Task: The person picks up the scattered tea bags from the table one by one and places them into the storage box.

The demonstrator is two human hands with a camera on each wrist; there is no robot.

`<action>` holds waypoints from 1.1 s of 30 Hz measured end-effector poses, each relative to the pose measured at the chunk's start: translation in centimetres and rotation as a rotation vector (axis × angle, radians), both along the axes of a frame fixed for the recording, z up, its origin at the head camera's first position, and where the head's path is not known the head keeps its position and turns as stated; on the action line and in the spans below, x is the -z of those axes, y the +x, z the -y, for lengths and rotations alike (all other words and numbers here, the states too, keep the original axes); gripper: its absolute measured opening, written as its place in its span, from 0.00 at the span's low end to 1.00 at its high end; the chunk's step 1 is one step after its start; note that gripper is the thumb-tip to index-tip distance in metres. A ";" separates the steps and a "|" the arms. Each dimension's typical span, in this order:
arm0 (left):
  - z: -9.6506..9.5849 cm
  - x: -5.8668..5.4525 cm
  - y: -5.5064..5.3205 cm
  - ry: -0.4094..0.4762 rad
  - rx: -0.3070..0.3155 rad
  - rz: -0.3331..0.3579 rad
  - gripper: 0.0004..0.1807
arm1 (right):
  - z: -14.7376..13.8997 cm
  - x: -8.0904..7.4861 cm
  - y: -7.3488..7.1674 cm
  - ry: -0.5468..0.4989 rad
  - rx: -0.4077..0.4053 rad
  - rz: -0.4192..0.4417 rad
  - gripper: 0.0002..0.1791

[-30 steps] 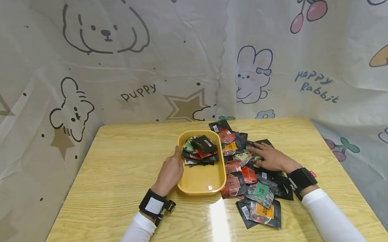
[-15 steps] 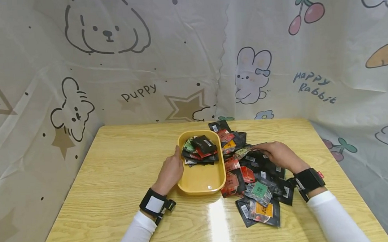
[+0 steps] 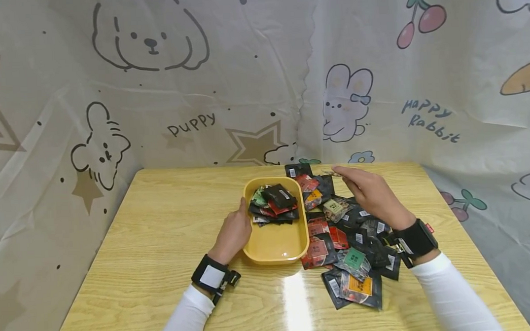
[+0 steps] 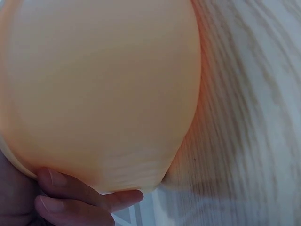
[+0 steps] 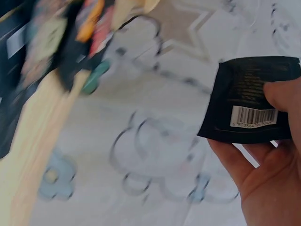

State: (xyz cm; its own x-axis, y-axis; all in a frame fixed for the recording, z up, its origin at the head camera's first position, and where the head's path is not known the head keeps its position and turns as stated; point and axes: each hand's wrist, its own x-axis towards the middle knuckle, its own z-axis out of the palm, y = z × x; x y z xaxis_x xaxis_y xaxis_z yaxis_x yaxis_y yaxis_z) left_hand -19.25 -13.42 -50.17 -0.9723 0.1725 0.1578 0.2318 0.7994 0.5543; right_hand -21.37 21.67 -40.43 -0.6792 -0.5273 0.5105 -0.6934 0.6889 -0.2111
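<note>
My right hand (image 3: 373,193) is raised over the far right of the pile, pinching a black sachet (image 5: 254,99) between thumb and fingers. Its barcode side shows in the right wrist view; from the head it appears as a thin edge. My left hand (image 3: 232,233) rests against the left side of a yellow plastic basin (image 3: 274,241), one finger extended along its wall. Up close, the left fingers (image 4: 75,190) touch near the basin's edge. Inside the basin's far half lie several stacked sachets (image 3: 278,197), black, green and red.
A loose pile of sachets (image 3: 359,238) with green, red and orange labels spreads over the wooden table (image 3: 169,214) right of the basin. Two overlapping sachets (image 3: 358,289) lie at its near end. A patterned curtain (image 3: 225,78) hangs behind the table.
My right hand has lifted off the pile, moving up and away with a black sachet pinched in it. The left hand stays at the basin.
</note>
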 end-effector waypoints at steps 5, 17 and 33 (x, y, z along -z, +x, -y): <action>0.1 0.2 0.0 0.018 0.014 -0.011 0.28 | 4.1 -0.7 -0.5 -0.044 -0.101 -0.047 0.24; 0.1 0.0 0.2 0.000 0.046 -0.103 0.28 | 11.7 0.8 -1.0 -0.039 -0.286 -0.086 0.24; 0.4 0.0 0.1 -0.007 0.040 -0.117 0.26 | 11.8 3.7 0.6 0.167 -0.309 0.332 0.39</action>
